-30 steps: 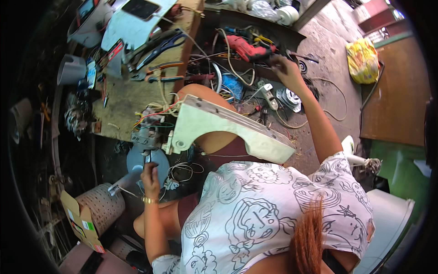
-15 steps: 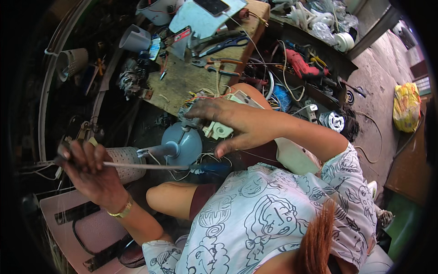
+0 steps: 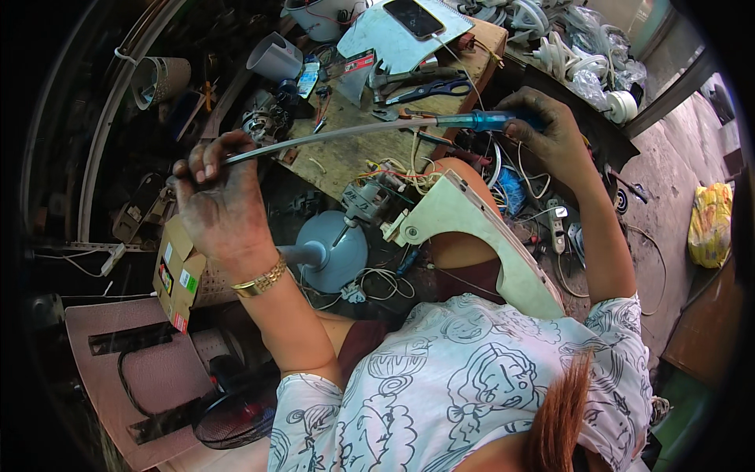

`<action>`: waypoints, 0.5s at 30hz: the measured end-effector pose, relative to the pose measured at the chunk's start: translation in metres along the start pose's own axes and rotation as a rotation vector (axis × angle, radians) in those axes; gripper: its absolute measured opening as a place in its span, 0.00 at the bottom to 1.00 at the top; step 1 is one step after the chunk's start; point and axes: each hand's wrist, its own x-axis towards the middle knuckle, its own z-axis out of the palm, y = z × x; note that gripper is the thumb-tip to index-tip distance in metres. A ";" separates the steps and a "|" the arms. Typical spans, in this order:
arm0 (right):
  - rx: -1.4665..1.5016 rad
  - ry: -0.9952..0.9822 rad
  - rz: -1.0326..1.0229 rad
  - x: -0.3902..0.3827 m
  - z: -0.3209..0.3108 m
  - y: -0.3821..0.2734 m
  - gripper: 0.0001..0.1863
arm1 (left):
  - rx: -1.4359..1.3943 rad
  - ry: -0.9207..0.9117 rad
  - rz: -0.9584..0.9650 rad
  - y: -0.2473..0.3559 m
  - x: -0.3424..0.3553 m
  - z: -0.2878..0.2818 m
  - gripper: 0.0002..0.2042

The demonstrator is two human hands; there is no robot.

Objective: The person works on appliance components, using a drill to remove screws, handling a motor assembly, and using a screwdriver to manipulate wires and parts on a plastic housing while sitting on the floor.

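Note:
A long screwdriver [image 3: 346, 135] with a blue see-through handle is held up level across the front of me. My right hand [image 3: 550, 130] grips its handle. The fingers of my left hand [image 3: 228, 197] are closed around the tip end of the shaft. Below it, a bare fan motor [image 3: 370, 200] with wires coming off it sits beside a cream plastic housing [image 3: 472, 216], which lies across my thigh. The motor's thin shaft points down over a round blue-grey fan base [image 3: 338, 256]. Neither hand touches the motor.
Pliers, scissors [image 3: 432, 90] and a phone [image 3: 413, 17] lie on the wooden bench [image 3: 338, 169]. A tray with tangled cords is at the right. A cardboard box [image 3: 179, 271] and a pink chair [image 3: 102, 346] stand at the left. A yellow bag [image 3: 710, 224] is far right.
My right hand has left the motor and taken the screwdriver's handle. The screwdriver has risen and turned, its handle now at the right. My left hand has moved up and right.

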 end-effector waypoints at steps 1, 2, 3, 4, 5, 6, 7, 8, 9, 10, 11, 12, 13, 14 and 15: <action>0.205 0.093 0.097 -0.005 0.004 0.018 0.19 | -0.014 0.044 -0.005 -0.009 -0.003 0.002 0.11; 0.409 0.187 0.196 -0.010 0.012 0.035 0.21 | -0.029 0.089 -0.014 -0.015 -0.004 0.000 0.10; 0.917 0.355 0.256 -0.012 0.028 0.047 0.25 | -0.130 -0.022 -0.103 -0.012 0.001 -0.023 0.13; 0.928 0.335 0.259 -0.003 0.040 0.037 0.25 | -0.122 -0.012 -0.086 -0.014 -0.003 -0.031 0.13; 1.359 0.521 0.384 0.008 0.054 0.023 0.26 | -0.147 0.004 -0.044 -0.021 -0.008 -0.038 0.14; 1.780 0.717 0.516 0.017 0.062 0.008 0.27 | -0.176 0.018 -0.008 -0.029 -0.013 -0.043 0.15; 1.706 0.949 0.598 0.032 0.054 0.005 0.27 | -0.079 0.007 0.047 -0.041 -0.019 -0.045 0.14; 1.862 0.851 0.426 0.034 0.039 0.047 0.28 | -0.076 0.007 0.046 -0.054 -0.028 -0.044 0.14; 1.999 0.749 0.244 0.030 0.013 0.096 0.30 | 0.344 -0.010 0.105 -0.070 -0.039 -0.041 0.11; 1.945 0.783 0.247 0.036 -0.025 0.101 0.33 | 0.766 -0.020 0.159 -0.078 -0.046 -0.044 0.10; 1.722 0.776 0.035 0.038 -0.055 0.112 0.37 | 1.162 -0.124 0.186 -0.076 -0.052 -0.070 0.09; 1.605 0.809 -0.029 0.042 -0.093 0.117 0.37 | 1.551 -0.246 0.217 -0.070 -0.058 -0.096 0.11; 1.628 0.779 -0.039 0.049 -0.112 0.118 0.36 | 1.831 -0.378 0.222 -0.062 -0.062 -0.108 0.10; 1.595 0.748 -0.161 0.052 -0.114 0.116 0.32 | 2.096 -0.518 0.216 -0.059 -0.066 -0.118 0.09; 1.533 0.773 -0.023 0.058 -0.126 0.127 0.34 | 2.089 -0.511 0.208 -0.062 -0.069 -0.129 0.09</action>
